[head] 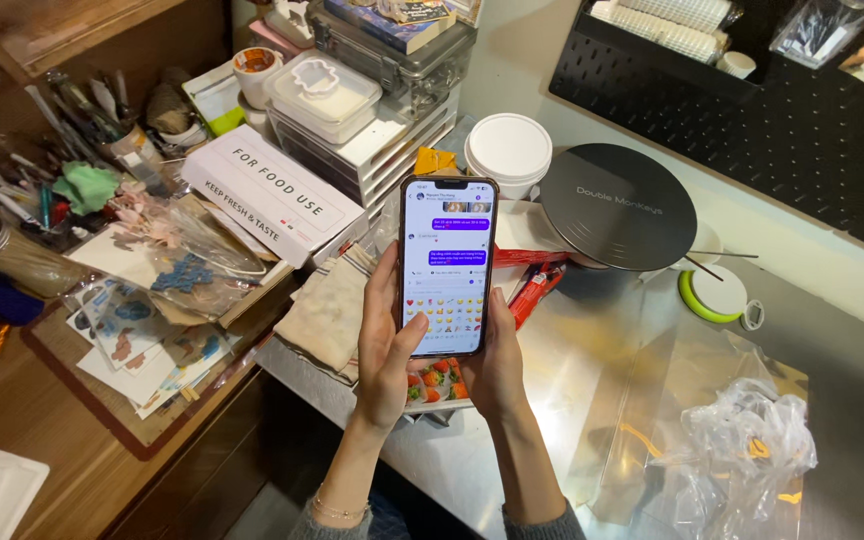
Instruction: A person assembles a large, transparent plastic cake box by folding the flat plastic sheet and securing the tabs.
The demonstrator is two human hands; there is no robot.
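Both hands clasp one slim dark-framed smartphone with a lit chat screen (447,265): the left hand (384,350) wraps its left edge, thumb laid on the glass, and the right hand (497,365) cups its right edge. Its long axis runs upright, away from the wrists. Below the phone sits a small tray of strawberries (435,388); right of it, red packets (532,290).

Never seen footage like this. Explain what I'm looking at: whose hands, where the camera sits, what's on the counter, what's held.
The single picture comes from a camera worn on a person's head, looking down. No machine: just two bare hands. The left hand and right hand together hold a smartphone upright, its lit screen showing a chat. Below lies a steel counter with a round black turntable, a white lidded tub, a long white box, folded cloths and crumpled clear plastic bags. The wooden desk at left is cluttered with brushes.
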